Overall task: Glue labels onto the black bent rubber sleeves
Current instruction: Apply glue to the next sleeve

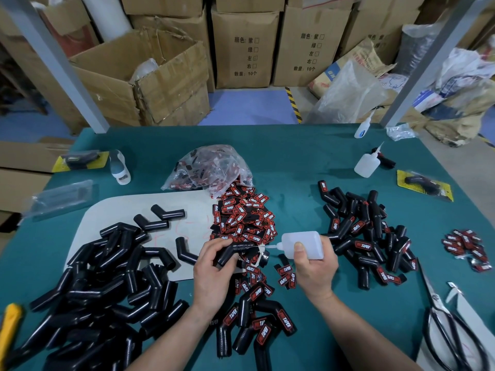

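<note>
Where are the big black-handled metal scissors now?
Head view: the scissors lie at the green table's near right corner, right of the labelled black sleeve pile.

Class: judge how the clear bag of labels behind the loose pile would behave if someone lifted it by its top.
Probably floppy: the bag is thin, crumpled plastic with no shape of its own. It would likely spill, since labels seem to trail from its open end. It is probably light too, as it looks only partly filled.

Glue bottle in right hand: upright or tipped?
Tipped: glue bottle lies sideways in the right hand, nozzle pointing toward the sleeve.
</note>
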`<act>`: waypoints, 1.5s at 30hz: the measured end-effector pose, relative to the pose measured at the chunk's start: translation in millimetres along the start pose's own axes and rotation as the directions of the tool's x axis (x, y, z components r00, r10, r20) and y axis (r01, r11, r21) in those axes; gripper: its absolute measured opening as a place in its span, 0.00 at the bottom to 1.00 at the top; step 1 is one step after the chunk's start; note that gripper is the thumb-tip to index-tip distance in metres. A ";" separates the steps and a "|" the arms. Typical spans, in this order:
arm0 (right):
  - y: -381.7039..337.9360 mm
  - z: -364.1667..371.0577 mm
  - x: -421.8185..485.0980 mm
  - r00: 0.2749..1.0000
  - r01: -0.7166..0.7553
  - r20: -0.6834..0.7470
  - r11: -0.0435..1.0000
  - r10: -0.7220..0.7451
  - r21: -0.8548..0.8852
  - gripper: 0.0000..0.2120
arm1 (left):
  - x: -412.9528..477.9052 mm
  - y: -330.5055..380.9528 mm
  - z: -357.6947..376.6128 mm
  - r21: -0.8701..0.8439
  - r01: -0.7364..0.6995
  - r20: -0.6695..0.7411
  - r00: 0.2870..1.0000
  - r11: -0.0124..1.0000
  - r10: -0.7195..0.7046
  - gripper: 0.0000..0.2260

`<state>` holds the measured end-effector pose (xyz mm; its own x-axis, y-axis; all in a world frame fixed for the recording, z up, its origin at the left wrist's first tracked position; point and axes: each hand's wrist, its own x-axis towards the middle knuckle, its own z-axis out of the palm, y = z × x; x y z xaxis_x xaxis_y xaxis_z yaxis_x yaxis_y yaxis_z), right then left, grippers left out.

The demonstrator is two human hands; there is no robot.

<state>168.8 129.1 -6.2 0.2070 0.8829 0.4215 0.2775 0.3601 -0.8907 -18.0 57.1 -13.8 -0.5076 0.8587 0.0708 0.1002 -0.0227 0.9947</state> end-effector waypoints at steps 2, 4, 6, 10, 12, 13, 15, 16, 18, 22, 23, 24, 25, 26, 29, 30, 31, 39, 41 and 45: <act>0.4 -0.8 1.1 1.000 -0.002 -0.008 1.000 0.002 0.004 0.13 | 0.2 -0.6 0.1 -0.007 0.004 0.003 1.000 1.000 -0.004 0.20; 1.2 -0.9 1.5 1.000 -0.001 -0.010 1.000 0.001 0.004 0.12 | 0.3 -1.4 -0.3 0.000 0.001 0.007 1.000 1.000 -0.001 0.20; 1.7 -0.4 1.4 1.000 -0.007 -0.011 1.000 0.007 0.005 0.12 | 0.7 -2.8 -0.9 0.009 -0.003 0.005 1.000 1.000 0.003 0.20; 2.8 0.0 1.4 1.000 0.001 -0.006 1.000 -0.001 0.004 0.11 | 1.4 -5.8 -1.5 0.020 0.000 -0.001 1.000 1.000 0.000 0.20; 2.7 0.2 1.5 1.000 0.002 -0.004 1.000 -0.002 0.001 0.11 | 1.7 -7.6 -2.4 0.044 -0.002 0.000 1.000 0.999 0.002 0.20; 2.7 0.1 1.3 1.000 0.003 -0.006 1.000 -0.003 0.003 0.11 | 2.0 -8.4 -3.1 0.060 -0.003 0.003 1.000 0.998 0.002 0.20; 3.2 -0.5 0.4 1.000 0.003 -0.016 1.000 -0.003 0.009 0.11 | 2.2 -10.4 -3.4 0.067 0.007 0.015 1.000 0.998 -0.008 0.19; 3.4 -0.8 0.1 1.000 0.002 -0.021 1.000 -0.002 0.014 0.11 | 2.2 -10.7 -2.8 0.054 0.017 0.024 1.000 0.998 -0.018 0.18; 3.7 -0.6 -0.8 1.000 0.004 -0.024 1.000 -0.003 0.018 0.11 | 2.2 -10.7 -2.5 0.032 0.026 0.038 0.999 0.999 -0.027 0.18; 2.6 -0.3 -2.0 1.000 0.007 -0.017 1.000 -0.007 0.013 0.11 | 2.3 -12.4 -2.5 0.041 0.036 0.054 0.998 0.999 -0.038 0.18; 2.1 -0.5 -2.1 1.000 0.005 -0.016 1.000 -0.005 0.015 0.11 | 2.2 -13.8 -2.7 0.036 0.043 0.061 0.997 0.998 -0.045 0.18; 1.8 -0.5 -2.2 1.000 0.004 -0.015 1.000 -0.004 0.017 0.11 | 1.9 -14.7 -2.8 0.030 0.047 0.066 0.997 0.998 -0.049 0.18; 1.2 -0.6 -2.2 1.000 0.007 -0.014 1.000 -0.007 0.019 0.11 | 1.7 -15.1 -2.7 0.025 0.053 0.071 0.996 0.998 -0.055 0.19; 0.4 -0.4 -2.3 1.000 0.012 -0.013 1.000 -0.012 0.020 0.11 | 1.5 -15.2 -2.5 0.023 0.057 0.075 0.995 0.998 -0.059 0.20; -1.7 0.7 -2.2 1.000 0.020 -0.002 1.000 -0.020 0.013 0.11 | 1.4 -14.5 -2.9 0.021 0.060 0.082 0.995 0.998 -0.062 0.20; -1.6 0.8 -2.3 1.000 0.017 0.000 1.000 -0.017 0.012 0.11 | 1.5 -13.7 -2.8 0.017 0.062 0.082 0.995 0.998 -0.063 0.20; -1.4 0.5 -2.3 1.000 0.014 0.000 1.000 -0.014 0.011 0.11 | 1.4 -12.3 -2.7 0.017 0.058 0.078 0.995 0.998 -0.059 0.19; 3.4 0.4 -0.6 1.000 0.007 -0.014 1.000 -0.007 0.003 0.12 | 1.6 -2.3 0.0 0.037 0.004 0.014 1.000 0.999 -0.005 0.21; 5.2 0.2 0.1 1.000 0.007 -0.021 1.000 -0.007 -0.001 0.12 | 1.1 -2.9 -0.3 0.020 0.004 0.015 1.000 1.000 -0.004 0.20; 5.8 0.6 0.8 0.999 -0.002 -0.042 1.000 0.003 0.017 0.10 | 1.9 -3.2 -0.4 0.032 -0.006 0.006 1.000 0.999 0.006 0.21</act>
<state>169.9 132.1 -11.1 0.2468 0.8707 0.4255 0.2610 0.3631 -0.8945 -19.6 58.6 -16.9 -0.5022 0.8614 0.0764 0.1307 -0.0117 0.9914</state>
